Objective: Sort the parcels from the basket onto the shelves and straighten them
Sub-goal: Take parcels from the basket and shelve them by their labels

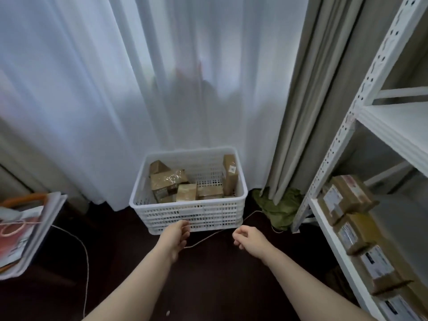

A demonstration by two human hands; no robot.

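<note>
Shelving (393,126) at right, white metal, with a row of labelled shelved parcels (347,200) along the lower board, several lying askew. Next in size, white slotted basket (187,212) on the dark floor (208,274) against the pale curtain (139,89), with a handful of brown cardboard parcels (209,194) inside, waiting to be sorted.

Tallest of them, a narrow box (230,174) standing on end against the basket's right wall: likely light and stiff, best taken by its two long faces near the top and lifted straight out. Left of it, a box wrapped in glossy tape (168,179), tilted over others: probably slick under the fingers, so better gripped across opposite edges than on the taped face. Smaller cube (186,192) at the front, easy for one hand from above. Corners likely to dent if squeezed hard.

Left hand (177,235) just before the basket's front wall, right hand (247,237) near its front right corner; both with fingers loosely curled, holding nothing. Thin cord (208,238) on the floor between them; worth stepping clear.
</note>
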